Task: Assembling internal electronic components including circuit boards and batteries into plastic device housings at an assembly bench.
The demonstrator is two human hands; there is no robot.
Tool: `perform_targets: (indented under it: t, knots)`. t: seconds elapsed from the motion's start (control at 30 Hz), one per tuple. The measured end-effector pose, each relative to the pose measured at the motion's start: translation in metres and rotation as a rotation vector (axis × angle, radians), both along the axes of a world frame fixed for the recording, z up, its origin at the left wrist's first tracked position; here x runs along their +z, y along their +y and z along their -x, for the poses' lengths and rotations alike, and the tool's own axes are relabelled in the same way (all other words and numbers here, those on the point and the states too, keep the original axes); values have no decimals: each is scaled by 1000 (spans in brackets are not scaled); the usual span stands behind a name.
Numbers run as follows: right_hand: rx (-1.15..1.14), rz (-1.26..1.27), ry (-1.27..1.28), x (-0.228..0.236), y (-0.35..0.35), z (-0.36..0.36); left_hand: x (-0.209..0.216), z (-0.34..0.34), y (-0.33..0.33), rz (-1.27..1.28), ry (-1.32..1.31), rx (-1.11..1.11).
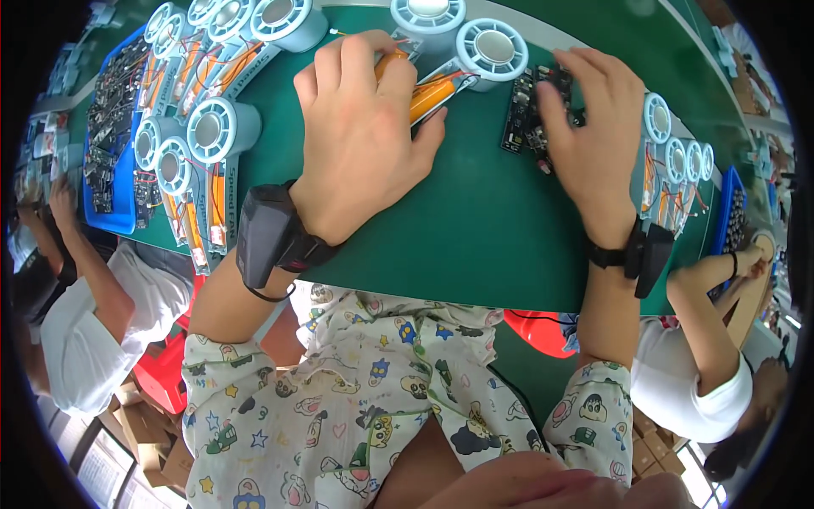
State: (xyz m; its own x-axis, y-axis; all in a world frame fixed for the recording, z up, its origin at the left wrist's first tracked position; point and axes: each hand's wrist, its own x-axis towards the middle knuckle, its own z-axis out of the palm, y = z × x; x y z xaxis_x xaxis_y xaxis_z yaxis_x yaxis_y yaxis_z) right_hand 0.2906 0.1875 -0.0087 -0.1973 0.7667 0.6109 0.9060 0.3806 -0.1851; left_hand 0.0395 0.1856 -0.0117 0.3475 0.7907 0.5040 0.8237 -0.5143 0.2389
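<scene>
My left hand (360,140) is closed round the handle of a light-blue handheld fan, with an orange battery (432,97) showing beside its fingers. The round fan head (493,49) lies just beyond; thin red and black wires run between battery and head. Another fan head (428,13) sits behind it. Farther right, my right hand (598,127) has its fingers and thumb curled about a small pile of black circuit boards (519,114). Its fingertips touch the boards; exactly how many it grips is hidden.
More opened fans (222,129) with batteries and wires lie at the left, beside a blue tray (123,199) of circuit boards. Other fans (657,119) stand at the right near another blue tray (729,208). Co-workers' arms (93,254) are at both sides of the green table (458,229).
</scene>
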Motion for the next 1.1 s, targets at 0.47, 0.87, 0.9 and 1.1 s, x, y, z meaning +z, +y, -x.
perform_targets:
  t: [0.47, 0.87, 0.9, 1.1]
  knots:
    - [115, 419, 270, 19, -3, 8, 9, 5, -14, 26, -54, 54]
    - [238, -234, -101, 34, -68, 14, 4, 21, -23, 603, -663, -377]
    - [237, -230, -97, 29, -66, 22, 9, 20, -23, 607, -660, -375]
    - [754, -284, 115, 2, -60, 63, 22, 9, -24, 1023, -1153, -476]
